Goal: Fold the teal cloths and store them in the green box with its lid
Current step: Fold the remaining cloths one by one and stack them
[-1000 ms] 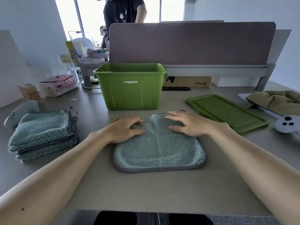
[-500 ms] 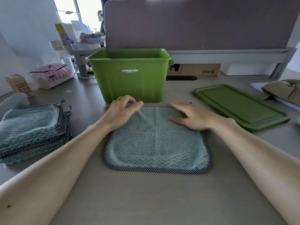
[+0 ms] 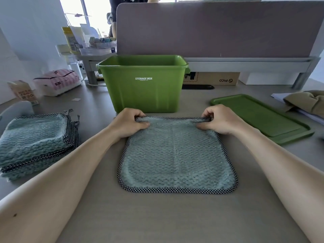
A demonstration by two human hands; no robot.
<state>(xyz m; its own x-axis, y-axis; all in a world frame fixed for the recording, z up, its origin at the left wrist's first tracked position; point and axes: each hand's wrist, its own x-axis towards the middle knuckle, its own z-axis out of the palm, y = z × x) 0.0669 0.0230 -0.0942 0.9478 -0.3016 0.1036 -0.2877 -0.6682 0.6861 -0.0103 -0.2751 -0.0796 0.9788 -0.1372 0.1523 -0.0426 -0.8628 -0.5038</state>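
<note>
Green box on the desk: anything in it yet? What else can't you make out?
Head view only.
Floor of the green box: hidden by its front wall, so contents unknown.
The stack of cloths: cut by the left edge, count unclear.
Fingertips of the left hand and right hand: curled under the teal cloth's edge.
The olive fabric: cut by the right edge.
</note>
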